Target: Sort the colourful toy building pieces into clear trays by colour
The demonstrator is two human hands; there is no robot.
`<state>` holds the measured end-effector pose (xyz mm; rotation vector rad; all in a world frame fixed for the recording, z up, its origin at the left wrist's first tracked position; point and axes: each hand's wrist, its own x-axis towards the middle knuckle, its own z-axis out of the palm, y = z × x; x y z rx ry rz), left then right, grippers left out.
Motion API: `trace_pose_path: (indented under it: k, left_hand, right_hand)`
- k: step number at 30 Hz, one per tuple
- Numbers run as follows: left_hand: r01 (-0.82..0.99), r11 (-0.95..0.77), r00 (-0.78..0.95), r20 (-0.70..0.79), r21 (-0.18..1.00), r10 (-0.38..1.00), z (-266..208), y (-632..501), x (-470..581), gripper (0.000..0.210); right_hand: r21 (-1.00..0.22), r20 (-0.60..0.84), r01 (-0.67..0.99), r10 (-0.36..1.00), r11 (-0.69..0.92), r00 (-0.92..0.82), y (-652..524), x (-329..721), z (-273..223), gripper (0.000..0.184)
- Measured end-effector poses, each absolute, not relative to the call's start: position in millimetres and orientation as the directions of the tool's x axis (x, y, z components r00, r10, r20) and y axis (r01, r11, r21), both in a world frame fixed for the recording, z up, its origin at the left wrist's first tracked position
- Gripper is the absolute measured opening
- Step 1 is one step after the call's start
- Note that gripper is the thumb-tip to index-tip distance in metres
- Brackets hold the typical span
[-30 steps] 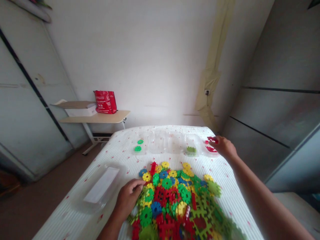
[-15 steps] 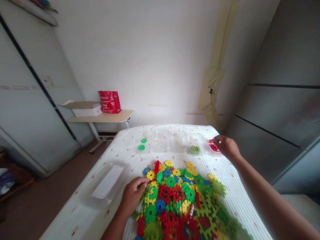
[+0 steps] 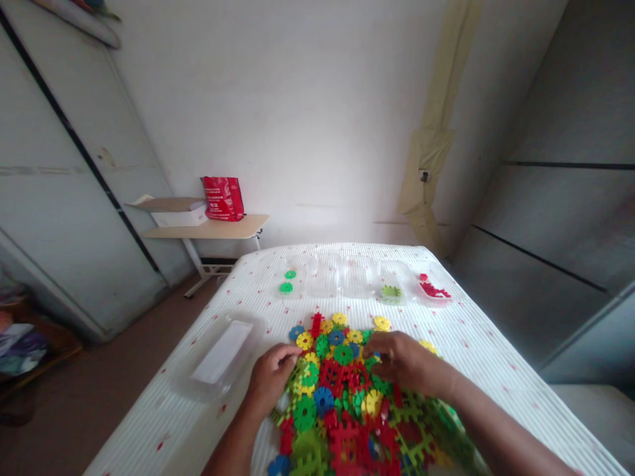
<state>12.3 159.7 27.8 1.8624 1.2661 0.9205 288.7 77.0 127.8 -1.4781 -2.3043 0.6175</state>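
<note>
A heap of plastic interlocking pieces (image 3: 342, 377) lies before me: flower-shaped discs in green, yellow and blue, and red and olive-green notched squares. At the heap's left edge is my left hand (image 3: 272, 375), thumb and fingers closed together beside a bit of red; what they hold, if anything, is unclear. Over the right part of the heap, my right hand (image 3: 409, 363) has bent fingers, their tips somewhat apart among the discs. Behind the heap stretches a clear compartment tray (image 3: 327, 281). Its left section has green discs (image 3: 286, 287), another an olive-green piece (image 3: 391, 291), the rightmost red pieces (image 3: 435, 290).
A clear plastic container (image 3: 198, 389) with a white paper strip sits left on the striped tablecloth (image 3: 163, 410). Beyond, a small side table (image 3: 238, 228) bears a white box (image 3: 178, 217) and a red bag (image 3: 223, 198). Grey cabinets stand on both sides.
My right hand has moved from the tray's red-piece section back leftward and nearer, onto the heap. My left hand stays at the heap's left edge. The view has shifted slightly.
</note>
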Motion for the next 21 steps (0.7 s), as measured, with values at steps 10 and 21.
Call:
trace_pose_path:
  k: [10, 21]
  left_hand:
    - [0.452, -0.279, 0.261, 0.174, 0.847, 0.950, 30, 158, 14, 0.024]
    - [0.434, -0.263, 0.257, 0.161, 0.862, 0.953, 29, 159, 13, 0.023]
  right_hand:
    - [-0.305, -0.032, 0.875, 0.914, 0.376, -0.404, 68, 258, 108, 0.031]
    - [-0.146, 0.084, 0.926, 0.937, 0.349, -0.340, 82, 230, 126, 0.031]
